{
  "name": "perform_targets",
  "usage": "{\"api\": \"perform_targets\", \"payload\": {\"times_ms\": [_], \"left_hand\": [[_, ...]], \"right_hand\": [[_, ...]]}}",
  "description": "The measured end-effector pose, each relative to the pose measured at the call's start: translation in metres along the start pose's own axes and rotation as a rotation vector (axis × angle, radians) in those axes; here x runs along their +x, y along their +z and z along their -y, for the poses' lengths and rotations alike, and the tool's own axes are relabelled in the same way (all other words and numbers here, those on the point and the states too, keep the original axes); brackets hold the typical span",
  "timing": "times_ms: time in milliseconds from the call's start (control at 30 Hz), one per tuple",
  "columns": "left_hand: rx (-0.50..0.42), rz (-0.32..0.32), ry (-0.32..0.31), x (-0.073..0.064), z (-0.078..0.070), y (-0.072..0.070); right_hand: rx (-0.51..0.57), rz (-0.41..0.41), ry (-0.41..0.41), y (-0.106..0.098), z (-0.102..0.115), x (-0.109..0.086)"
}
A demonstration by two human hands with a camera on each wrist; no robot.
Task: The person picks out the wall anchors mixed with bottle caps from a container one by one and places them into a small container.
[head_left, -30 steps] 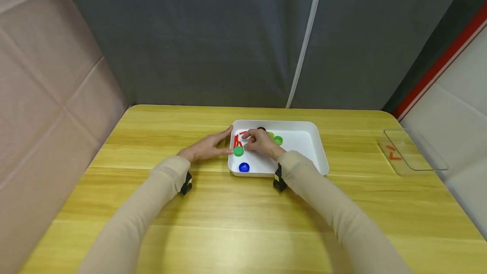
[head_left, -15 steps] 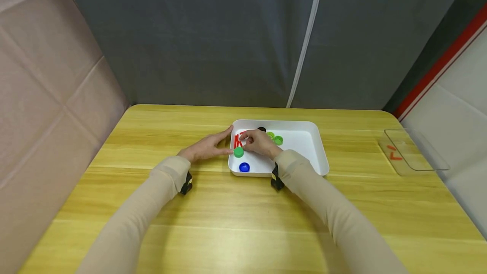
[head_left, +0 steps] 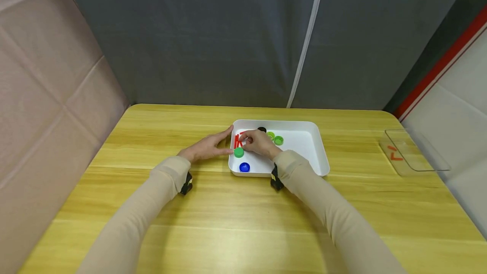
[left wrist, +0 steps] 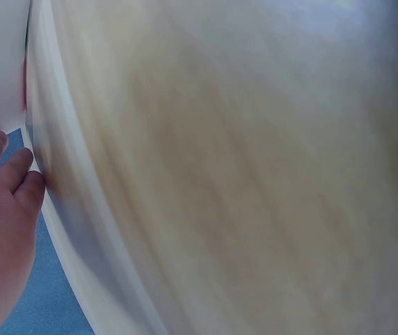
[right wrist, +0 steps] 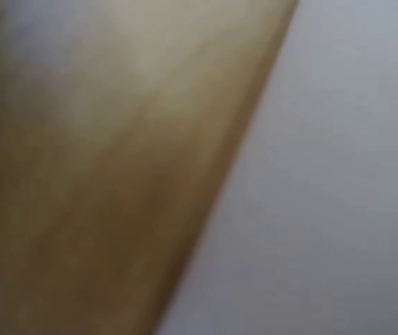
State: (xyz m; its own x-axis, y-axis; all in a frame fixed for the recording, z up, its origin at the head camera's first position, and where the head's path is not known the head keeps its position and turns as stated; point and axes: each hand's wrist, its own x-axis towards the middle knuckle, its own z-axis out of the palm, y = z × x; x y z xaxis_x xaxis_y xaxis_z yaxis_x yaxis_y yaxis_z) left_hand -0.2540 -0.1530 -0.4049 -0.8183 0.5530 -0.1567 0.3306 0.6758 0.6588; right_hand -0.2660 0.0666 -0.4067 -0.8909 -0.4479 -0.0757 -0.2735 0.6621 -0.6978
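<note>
A white tray (head_left: 300,149) stands near the table's middle in the head view. My left hand (head_left: 207,146) lies at its left wall, fingers and thumb spread straight along the rim. Inside that end, my right hand (head_left: 260,143) bends over several short red sticks (head_left: 235,142), thumb and index finger at the two ends of a slanted red stick (head_left: 240,143). A green bottle cap (head_left: 239,152) sits just below these fingertips, with a blue bottle cap (head_left: 244,167) nearer the front. The right wrist view shows only blurred table and tray.
Behind the right hand in the tray lie a black cap (head_left: 261,129) and two light green caps (head_left: 279,140). A clear plastic box (head_left: 416,169) stands at the table's right side, with several red pieces (head_left: 395,157) showing at its left end.
My right hand has shifted slightly left, bringing its fingertips in to the slanted red stick, then stays put. The left hand keeps its place at the tray's wall.
</note>
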Motion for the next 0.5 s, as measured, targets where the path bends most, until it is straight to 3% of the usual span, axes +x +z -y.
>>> {"api": "perform_targets", "payload": {"times_ms": [267, 500], "left_hand": [[-0.014, 0.003, -0.003, -0.0006, -0.0013, -0.0011], [-0.007, 0.001, 0.0, -0.001, -0.0015, -0.0006]], "right_hand": [[-0.02, -0.024, -0.003, 0.0005, 0.0007, -0.0006], [-0.006, -0.048, 0.042, 0.0008, -0.0001, -0.0013]]}}
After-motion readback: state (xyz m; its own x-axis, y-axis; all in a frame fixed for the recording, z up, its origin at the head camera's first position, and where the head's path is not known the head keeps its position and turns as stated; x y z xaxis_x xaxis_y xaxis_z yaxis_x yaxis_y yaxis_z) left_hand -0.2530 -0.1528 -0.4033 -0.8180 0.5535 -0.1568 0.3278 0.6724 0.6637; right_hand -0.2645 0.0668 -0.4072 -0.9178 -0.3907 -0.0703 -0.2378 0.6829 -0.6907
